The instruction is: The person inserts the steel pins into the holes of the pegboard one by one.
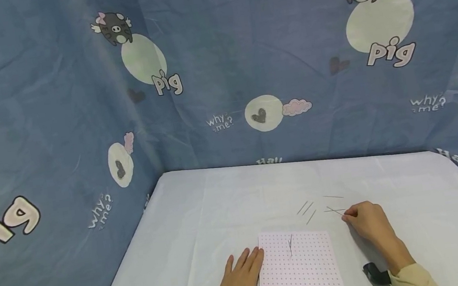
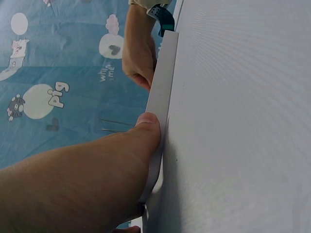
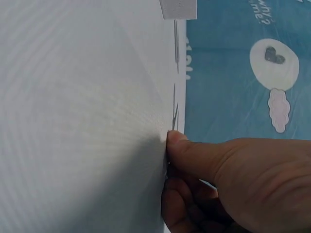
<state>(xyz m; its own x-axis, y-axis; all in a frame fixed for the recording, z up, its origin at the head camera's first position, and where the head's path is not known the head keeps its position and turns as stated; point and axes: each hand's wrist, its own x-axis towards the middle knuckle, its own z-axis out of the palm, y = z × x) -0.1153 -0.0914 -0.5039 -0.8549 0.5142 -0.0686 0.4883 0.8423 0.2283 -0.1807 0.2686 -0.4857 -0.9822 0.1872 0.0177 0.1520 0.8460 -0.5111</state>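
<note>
A square white pegboard [image 1: 300, 276] with rows of small holes lies on the table. Two thin metal needles [image 1: 290, 245] stand up from it toward its far side. My left hand [image 1: 241, 284] rests at the board's left side, fingers extended along that edge. Its thumb [image 2: 148, 124] presses the front side of the board. Right of the board, my right hand [image 1: 368, 221] pinches the near end of a thin needle [image 1: 332, 209] between thumb and forefinger. This needle crosses another needle [image 1: 327, 211] on the table in the head view.
Several loose needles [image 1: 305, 207] lie beyond the board on the white-covered table [image 1: 204, 218], and one more needle [image 1: 333, 196] lies farther back. A dark wrist strap [image 1: 375, 273] is by my right sleeve. Blue printed cloth [image 1: 210, 68] hangs behind and at the left.
</note>
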